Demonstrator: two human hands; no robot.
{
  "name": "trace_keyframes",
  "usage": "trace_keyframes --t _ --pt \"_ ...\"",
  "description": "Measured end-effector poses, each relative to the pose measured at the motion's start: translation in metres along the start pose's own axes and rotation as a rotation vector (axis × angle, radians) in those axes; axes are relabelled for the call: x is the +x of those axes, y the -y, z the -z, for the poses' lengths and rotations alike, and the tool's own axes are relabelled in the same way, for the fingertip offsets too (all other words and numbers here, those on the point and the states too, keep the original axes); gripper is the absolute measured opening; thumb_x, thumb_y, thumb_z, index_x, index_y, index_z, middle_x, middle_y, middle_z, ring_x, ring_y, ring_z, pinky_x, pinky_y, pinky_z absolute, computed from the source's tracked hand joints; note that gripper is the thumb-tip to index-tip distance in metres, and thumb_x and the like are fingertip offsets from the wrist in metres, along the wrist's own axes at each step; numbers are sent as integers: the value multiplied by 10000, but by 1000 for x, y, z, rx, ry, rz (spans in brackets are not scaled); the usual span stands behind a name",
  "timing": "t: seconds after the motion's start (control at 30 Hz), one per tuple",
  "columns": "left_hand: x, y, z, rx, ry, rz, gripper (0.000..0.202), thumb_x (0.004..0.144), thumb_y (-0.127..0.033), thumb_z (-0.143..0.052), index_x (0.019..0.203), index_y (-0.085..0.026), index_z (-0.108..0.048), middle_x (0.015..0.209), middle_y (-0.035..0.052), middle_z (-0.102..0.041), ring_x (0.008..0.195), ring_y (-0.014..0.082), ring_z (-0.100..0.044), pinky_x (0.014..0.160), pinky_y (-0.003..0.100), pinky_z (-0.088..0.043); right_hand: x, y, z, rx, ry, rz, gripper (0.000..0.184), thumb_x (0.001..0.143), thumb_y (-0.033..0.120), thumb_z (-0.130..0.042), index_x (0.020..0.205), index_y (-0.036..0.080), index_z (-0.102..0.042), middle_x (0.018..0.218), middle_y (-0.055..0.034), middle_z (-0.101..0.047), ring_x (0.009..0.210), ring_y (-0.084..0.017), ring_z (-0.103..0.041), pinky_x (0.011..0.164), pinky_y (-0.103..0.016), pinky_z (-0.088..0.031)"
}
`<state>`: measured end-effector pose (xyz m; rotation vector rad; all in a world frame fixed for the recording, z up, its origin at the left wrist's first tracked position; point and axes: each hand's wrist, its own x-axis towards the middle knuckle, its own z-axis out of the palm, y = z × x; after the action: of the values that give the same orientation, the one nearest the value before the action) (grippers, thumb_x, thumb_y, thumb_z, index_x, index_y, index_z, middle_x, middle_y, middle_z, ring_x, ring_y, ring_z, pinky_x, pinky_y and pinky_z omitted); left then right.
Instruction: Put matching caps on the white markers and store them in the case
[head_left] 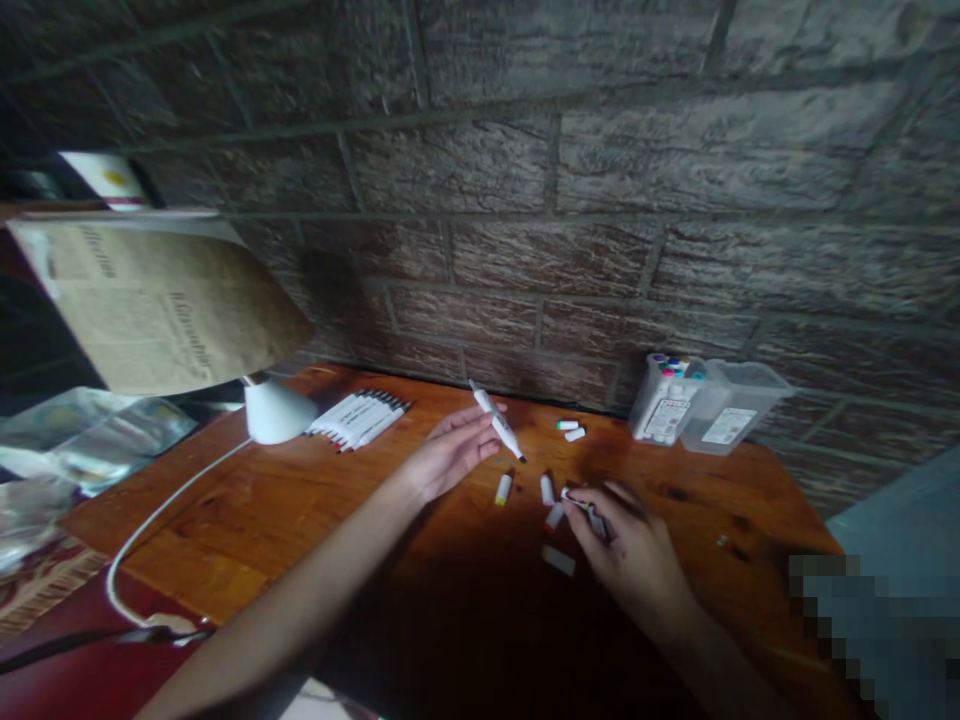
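Head view: I see the left hand [463, 445] holding a white marker [498, 420] above the wooden table [240, 520].
Its long axis slants down rightward to a dark tip [523, 459]; the right hand [626, 535], knuckles up, pinches a small white piece [566, 494].

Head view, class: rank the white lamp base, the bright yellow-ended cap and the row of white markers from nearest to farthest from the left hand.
1. Bright yellow-ended cap: nearest, just right of the left hand.
2. Row of white markers: to the hand's left.
3. White lamp base: farthest, left beyond the markers.
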<state>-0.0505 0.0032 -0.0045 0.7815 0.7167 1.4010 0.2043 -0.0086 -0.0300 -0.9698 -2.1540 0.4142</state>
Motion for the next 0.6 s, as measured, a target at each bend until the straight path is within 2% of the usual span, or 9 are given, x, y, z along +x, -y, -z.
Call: trace_keyframes --t 0.13,0.3,0.4,0.6 --pt "0 2 -1 -33 -23 -39 239 774 -160 -777 1007 -121 -747 869 38 -721 802 116 -678 778 221 -550 -1 3 -2 -18 94 7 145 948 309 -588 899 239 -705 850 -16 -691 833 -193 -634 753 -312 -452" --pt "-4 0 -6 -43 12 -41 268 774 -149 -763 1040 -131 -736 901 41 -716 833 120 -671 807 240 -540 -4 8 1 21 273 142 91 862 331 -719 908 253 -711 964 -8 -736 969 -211 -652 894 -345 -467" --pt "-6 0 -6 -37 41 -32 264 776 -154 -753 1039 -130 -736 934 53 -721 840 128 -671 817 254 -535 -5 8 2 -1 372 186 38 867 282 -710 883 248 -709 944 -9 -739 967 -212 -657 883 -347 -472" --pt "-8 1 -8 -38 76 -6 320 787 -164 -743 1103 -116 -727 971 63 -726 850 128 -670 820 242 -527 -6 5 -1 -14 373 168 33 876 229 -686 890 245 -712 962 -13 -743 964 -207 -667 874 -340 -477"
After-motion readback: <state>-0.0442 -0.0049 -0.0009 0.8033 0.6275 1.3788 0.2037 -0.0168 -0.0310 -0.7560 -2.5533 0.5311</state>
